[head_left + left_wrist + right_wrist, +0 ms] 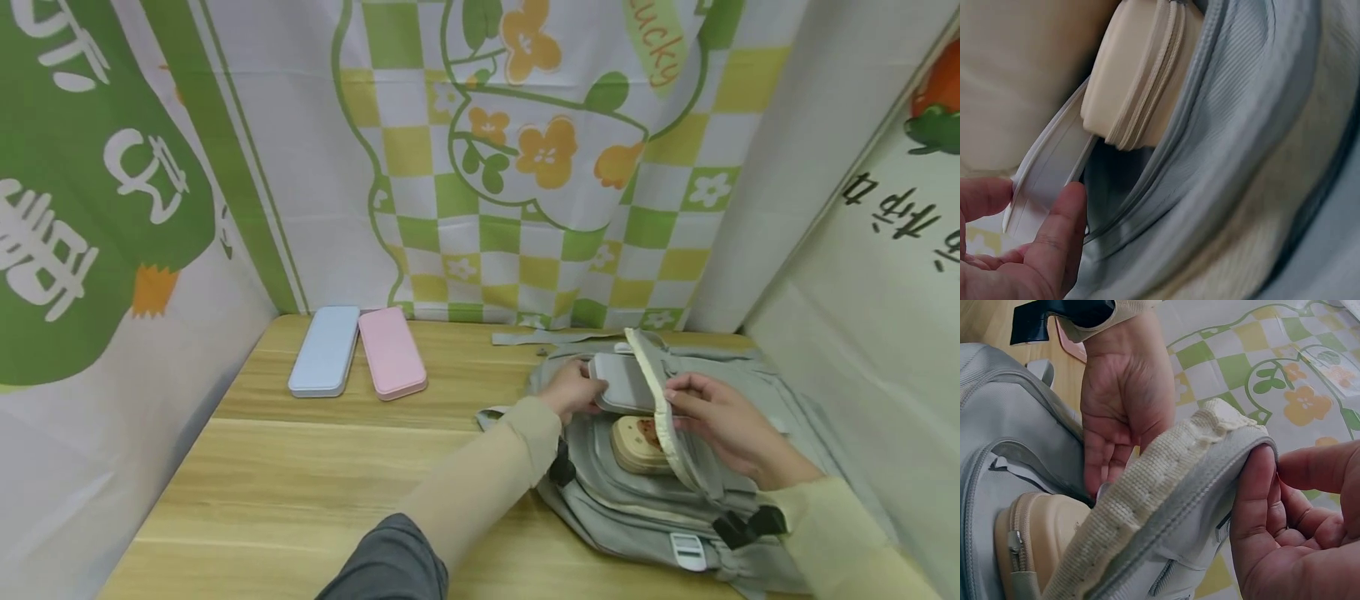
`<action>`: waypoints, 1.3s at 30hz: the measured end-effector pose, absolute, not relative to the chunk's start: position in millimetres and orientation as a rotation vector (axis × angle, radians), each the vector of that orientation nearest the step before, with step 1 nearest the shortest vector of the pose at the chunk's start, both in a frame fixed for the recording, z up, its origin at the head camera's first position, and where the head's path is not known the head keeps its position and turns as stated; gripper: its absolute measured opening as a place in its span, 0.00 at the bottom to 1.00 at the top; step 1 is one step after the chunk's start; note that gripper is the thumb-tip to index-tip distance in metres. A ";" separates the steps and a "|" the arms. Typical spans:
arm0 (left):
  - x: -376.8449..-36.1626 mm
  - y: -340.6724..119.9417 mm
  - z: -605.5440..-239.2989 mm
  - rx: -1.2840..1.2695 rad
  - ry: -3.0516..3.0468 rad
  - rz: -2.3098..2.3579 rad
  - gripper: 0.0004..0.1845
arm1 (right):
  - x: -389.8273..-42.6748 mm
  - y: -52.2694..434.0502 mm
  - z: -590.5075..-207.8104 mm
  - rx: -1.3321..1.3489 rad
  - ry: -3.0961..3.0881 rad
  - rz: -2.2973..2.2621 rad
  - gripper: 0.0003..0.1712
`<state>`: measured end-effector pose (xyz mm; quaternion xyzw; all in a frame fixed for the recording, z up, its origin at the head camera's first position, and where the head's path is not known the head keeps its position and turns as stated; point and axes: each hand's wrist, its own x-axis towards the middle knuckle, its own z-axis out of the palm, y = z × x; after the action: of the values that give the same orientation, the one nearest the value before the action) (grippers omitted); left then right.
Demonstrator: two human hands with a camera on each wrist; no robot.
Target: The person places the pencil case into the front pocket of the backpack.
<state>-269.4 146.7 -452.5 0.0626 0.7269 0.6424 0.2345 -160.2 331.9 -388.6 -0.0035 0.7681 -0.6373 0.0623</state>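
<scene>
A grey-green backpack [757, 387] lies on the table with its front pocket unzipped. My left hand [572, 390] pinches a flat pale grey case [621, 382] by its edge between thumb and fingers; the case is partly inside the pocket. Just below it, a small beige zip case [1125, 75] with a brown picture on its front sits in the pocket opening. With thumb and fingers, my right hand [723, 417] grips the zipped edge of the pocket flap [1147, 500] and holds it raised. This flap hides the right end of the grey case in the head view.
On the table's far left lie a light blue case [326, 350] and a pink case [393, 353], side by side. A loose strap [532, 337] trails behind the backpack. Patterned cloth [517, 275] hangs along the table's back edge, with more cloth on both sides.
</scene>
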 end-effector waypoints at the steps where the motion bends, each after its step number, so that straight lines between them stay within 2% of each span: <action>1: -268.9 148.9 -453.2 0.164 2.008 1.759 0.09 | -161.7 330.9 -387.9 -0.016 2.336 -1.907 0.05; 9: -269.3 163.7 -456.3 0.163 1.947 1.762 0.04 | -164.9 329.8 -386.3 -0.033 2.358 -1.885 0.05; 17: -273.8 175.9 -469.2 0.137 2.047 1.659 0.25 | -164.1 330.7 -392.5 -0.050 2.271 -1.981 0.08; 24: -275.1 177.4 -475.0 0.174 2.106 1.605 0.13 | -162.1 328.9 -391.2 0.012 2.288 -1.959 0.05; 39: -278.5 155.5 -462.6 0.262 2.132 1.586 0.13 | -161.0 335.3 -391.1 0.039 2.313 -1.932 0.06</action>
<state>-278.5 155.5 -462.6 0.0953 0.7765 0.5774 0.2335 -161.0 335.3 -391.1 0.0130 0.7660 -0.6396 0.0637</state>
